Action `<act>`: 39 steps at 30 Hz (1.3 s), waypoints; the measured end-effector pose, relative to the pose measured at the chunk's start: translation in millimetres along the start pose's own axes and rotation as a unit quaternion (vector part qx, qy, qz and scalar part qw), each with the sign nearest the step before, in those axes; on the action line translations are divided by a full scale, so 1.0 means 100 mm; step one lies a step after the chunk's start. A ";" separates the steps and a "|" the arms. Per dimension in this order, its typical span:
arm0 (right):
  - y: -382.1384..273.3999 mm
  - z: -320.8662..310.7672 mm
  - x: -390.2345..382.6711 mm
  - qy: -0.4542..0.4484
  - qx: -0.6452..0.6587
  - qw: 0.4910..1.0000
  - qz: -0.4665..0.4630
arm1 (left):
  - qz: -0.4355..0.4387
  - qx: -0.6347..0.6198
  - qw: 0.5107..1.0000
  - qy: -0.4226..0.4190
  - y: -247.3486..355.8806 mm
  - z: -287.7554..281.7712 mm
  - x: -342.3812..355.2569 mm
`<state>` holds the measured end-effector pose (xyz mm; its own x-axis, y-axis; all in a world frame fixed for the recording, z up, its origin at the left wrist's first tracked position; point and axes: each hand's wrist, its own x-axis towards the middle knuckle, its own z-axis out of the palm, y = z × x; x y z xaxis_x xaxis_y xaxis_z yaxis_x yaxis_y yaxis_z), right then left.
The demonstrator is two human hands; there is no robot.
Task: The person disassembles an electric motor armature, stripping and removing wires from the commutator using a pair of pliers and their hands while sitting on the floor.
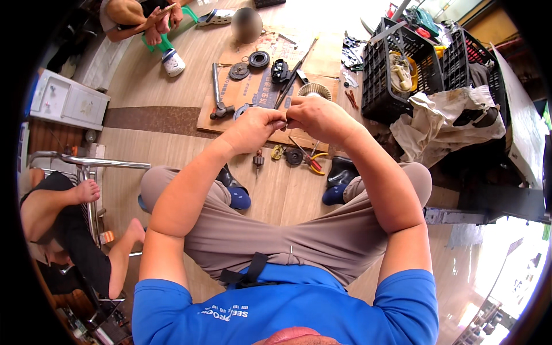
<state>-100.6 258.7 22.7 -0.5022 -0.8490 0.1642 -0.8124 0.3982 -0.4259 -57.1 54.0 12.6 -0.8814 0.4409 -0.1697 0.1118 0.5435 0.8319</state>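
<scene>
My left hand [253, 129] and my right hand [317, 118] meet over the cardboard sheet [208, 118], fingertips pinched together. Whatever small piece they hold is too hidden to name. Beyond them on the cardboard lie a hammer [216, 86], a black ring-shaped part [259, 58], a grey disc [239, 71], a black housing-like part [280, 71] and a pale ribbed round part [314, 89], partly behind my right hand. Below the hands, a small motor armature [259, 159], a black round part [294, 156] and pliers with red and yellow handles [316, 164] rest on the floor.
Black plastic crates [374, 86] stand at the right, with a stained cloth [425, 126] draped against them. A metal-framed chair [89, 162] with a seated person [69, 230] is at the left. Another person [135, 17] sits at the far left. My boots [344, 171] flank the floor parts.
</scene>
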 end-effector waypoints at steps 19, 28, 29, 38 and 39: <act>0.06 -0.03 -0.10 0.066 0.069 0.995 0.031 | 0.229 0.185 0.946 0.136 -0.11 0.06 -0.05; 0.05 -0.10 -0.07 0.084 0.109 0.990 0.021 | 0.244 0.188 0.939 0.156 -0.11 0.02 -0.04; 0.07 -0.11 -0.07 0.085 0.109 0.990 0.022 | 0.243 0.209 0.930 0.176 -0.10 0.03 -0.04; 0.06 -0.14 -0.06 0.096 0.051 0.990 0.088 | 0.214 0.204 0.929 0.221 -0.11 -0.02 -0.02; 0.07 -0.12 -0.06 0.097 0.043 0.991 0.083 | 0.215 0.204 0.929 0.222 -0.11 0.00 -0.01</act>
<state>-107.0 270.8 29.6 -0.6811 -0.6884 0.2496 -0.6898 0.4889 -0.5339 -57.1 47.4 3.2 -0.8074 0.3918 0.4411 0.5821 0.6506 0.4876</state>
